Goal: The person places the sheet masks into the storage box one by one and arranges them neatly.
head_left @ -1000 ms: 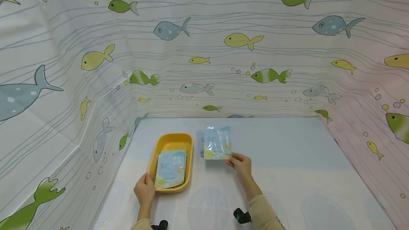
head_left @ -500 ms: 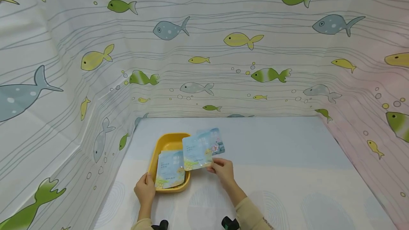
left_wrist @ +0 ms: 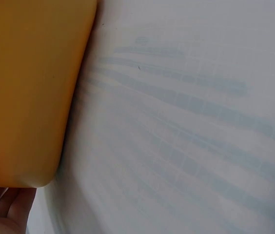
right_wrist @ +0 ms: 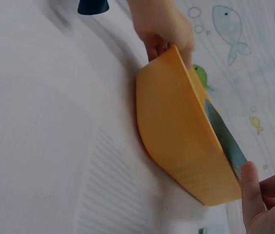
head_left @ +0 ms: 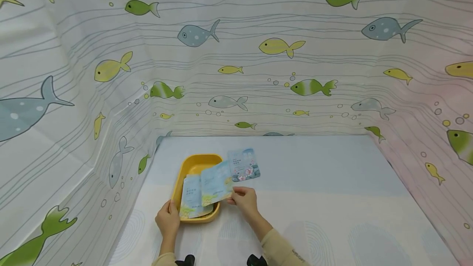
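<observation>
My right hand (head_left: 245, 201) pinches the lower right corner of a light blue sachet (head_left: 216, 184), which has a yellow-green printed edge. That sachet slants over the right rim of a yellow plastic bin (head_left: 197, 160). Beneath it, inside the bin, lies a similar blue sachet (head_left: 190, 196), partly covered. With my left hand (head_left: 168, 218) I grip the bin's near left wall; in the left wrist view its fingers (left_wrist: 18, 204) touch the bin's end. Flat on the table beside the bin rests another blue sachet (head_left: 244, 165) with pink flowers.
A pale patterned cloth covers the table (head_left: 318, 167). Fish-printed curtain (head_left: 273, 69) walls stand at the back and both sides. Dark wrist-camera mounts (head_left: 256, 260) show near the front edge.
My right hand has carried the pinched sachet leftward and nearer, from above the flowered sachet to over the bin. The flowered sachet is now uncovered. My left hand stays on the bin.
</observation>
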`<state>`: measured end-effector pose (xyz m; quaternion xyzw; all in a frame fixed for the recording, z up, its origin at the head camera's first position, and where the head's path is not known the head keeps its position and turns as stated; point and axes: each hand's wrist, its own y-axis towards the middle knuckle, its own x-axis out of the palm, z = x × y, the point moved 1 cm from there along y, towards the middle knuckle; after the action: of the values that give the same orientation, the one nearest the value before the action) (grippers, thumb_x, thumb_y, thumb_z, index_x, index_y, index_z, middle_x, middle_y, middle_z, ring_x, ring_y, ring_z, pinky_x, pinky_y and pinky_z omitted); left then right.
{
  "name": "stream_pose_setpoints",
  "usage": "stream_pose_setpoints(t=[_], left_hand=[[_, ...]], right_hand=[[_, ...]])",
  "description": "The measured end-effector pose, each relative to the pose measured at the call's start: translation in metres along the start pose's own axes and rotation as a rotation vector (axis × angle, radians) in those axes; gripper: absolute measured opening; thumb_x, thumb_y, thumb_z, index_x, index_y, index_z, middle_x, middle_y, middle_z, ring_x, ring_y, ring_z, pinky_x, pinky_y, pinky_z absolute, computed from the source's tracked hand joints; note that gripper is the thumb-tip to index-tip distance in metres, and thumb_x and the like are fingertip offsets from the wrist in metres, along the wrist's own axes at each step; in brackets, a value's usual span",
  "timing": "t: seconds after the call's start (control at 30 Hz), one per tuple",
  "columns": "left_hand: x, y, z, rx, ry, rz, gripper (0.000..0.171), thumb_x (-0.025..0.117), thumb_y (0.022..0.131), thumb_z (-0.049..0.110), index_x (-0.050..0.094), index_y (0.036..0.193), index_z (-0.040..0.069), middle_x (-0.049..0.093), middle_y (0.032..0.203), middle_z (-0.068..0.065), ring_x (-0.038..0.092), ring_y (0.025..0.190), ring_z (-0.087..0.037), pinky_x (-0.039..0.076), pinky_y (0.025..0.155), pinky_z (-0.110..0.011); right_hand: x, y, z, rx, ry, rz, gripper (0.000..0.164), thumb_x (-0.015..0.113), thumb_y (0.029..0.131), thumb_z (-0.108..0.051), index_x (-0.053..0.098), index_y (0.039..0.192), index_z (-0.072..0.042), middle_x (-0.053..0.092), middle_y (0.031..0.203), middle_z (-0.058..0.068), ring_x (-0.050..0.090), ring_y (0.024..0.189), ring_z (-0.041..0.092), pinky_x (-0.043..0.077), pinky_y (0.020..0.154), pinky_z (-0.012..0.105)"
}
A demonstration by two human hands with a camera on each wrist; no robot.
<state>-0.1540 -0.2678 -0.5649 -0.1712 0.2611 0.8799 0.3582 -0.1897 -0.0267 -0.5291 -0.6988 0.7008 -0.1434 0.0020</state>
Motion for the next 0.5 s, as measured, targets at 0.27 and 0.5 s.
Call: stream_pose_setpoints(t=[0.27,0.5], left_hand=[[0.0,-0.001,-0.001,0.021,0.001,0.009,0.025,0.05,0.092,0.003,0.064,0.101,-0.015,0.063,0.099,-0.034,0.058,0.096,-0.052,0.044,0.084,-0.059],[-0.001,-0.001,0.001,0.043,-0.009,0.032,0.024,0.051,0.09,0.002,0.064,0.098,-0.016,0.063,0.097,-0.034,0.058,0.094,-0.052,0.044,0.082,-0.059]], right_hand=[[0.019,-0.01,0.001,-0.113,-0.108,-0.037,0.025,0.052,0.079,0.012,0.059,0.101,0.021,0.065,0.071,0.015,0.07,0.062,0.024,0.057,0.06,0.03],[0.029,-0.01,0.007,-0.084,-0.155,-0.038,0.022,0.058,0.076,0.011,0.063,0.096,0.018,0.067,0.07,0.019,0.069,0.063,0.031,0.057,0.059,0.032]])
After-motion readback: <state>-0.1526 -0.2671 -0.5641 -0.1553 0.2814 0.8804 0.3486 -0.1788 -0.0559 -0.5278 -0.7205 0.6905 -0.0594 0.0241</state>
